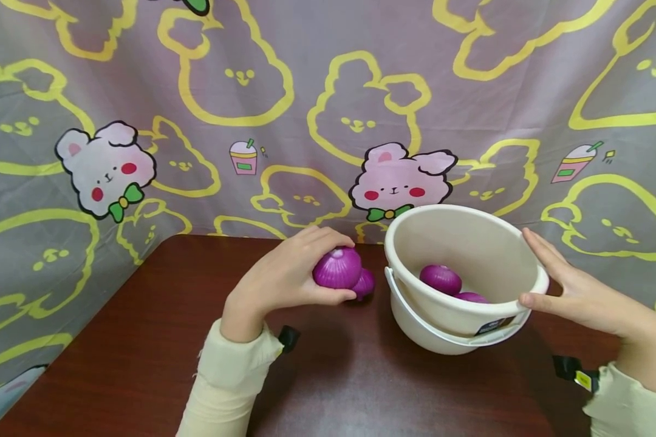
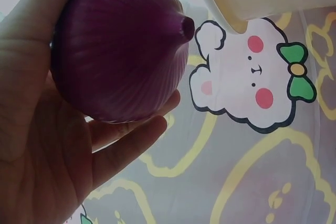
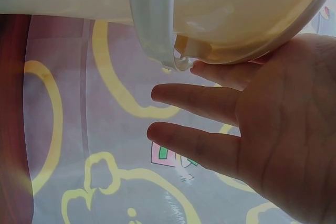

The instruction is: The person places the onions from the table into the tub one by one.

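My left hand [image 1: 284,273] grips a purple onion [image 1: 337,268] between thumb and fingers, left of the bucket. Up close in the left wrist view, the onion [image 2: 121,45] fills the palm with its pointed stem end turned outward. Partly hidden behind it is a second purple onion [image 1: 364,283]. A cream bucket [image 1: 437,334] stands tilted slightly toward me, with an onion [image 1: 440,280] and part of another onion [image 1: 472,297] showing inside. On the bucket's right rim rests my right hand [image 1: 579,297], thumb and fingers spread; in the right wrist view its fingers [image 3: 197,103] are straight.
The bucket's white handle [image 1: 443,334] hangs down across its front. Everything stands on a dark reddish-brown table [image 1: 158,340]. Close behind the table hangs a grey cloth [image 1: 317,36] printed with yellow outlines and rabbit faces.
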Tool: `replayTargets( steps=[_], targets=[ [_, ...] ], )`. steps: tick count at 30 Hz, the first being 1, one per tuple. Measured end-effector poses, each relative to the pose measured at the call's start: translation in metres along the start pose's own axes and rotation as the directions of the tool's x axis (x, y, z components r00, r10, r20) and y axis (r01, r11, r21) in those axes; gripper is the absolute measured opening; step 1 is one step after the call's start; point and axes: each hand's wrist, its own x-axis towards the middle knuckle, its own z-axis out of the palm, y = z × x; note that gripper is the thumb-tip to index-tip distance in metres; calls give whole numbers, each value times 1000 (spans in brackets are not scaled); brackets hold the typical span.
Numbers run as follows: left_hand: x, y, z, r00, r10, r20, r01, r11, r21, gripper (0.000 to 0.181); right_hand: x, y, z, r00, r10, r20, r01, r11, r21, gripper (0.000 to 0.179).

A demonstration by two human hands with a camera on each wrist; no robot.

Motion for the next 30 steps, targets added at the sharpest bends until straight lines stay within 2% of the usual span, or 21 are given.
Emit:
replayTargets(
  steps=[10,20,30],
  targets=[
    [12,8,2,999,37,-6,-38,999,-13,61,0,3,1,1000,-17,-7,17,1000,-13,101],
    [31,18,3,997,71,42,-70,997,-35,63,1,0,-1,1000,-7,-1,7,1000,-12,101],
    [45,21,6,992,127,10,-127,992,-18,63,2,-1,-1,1000,3,13,-3,1000,13,101]
  ],
)
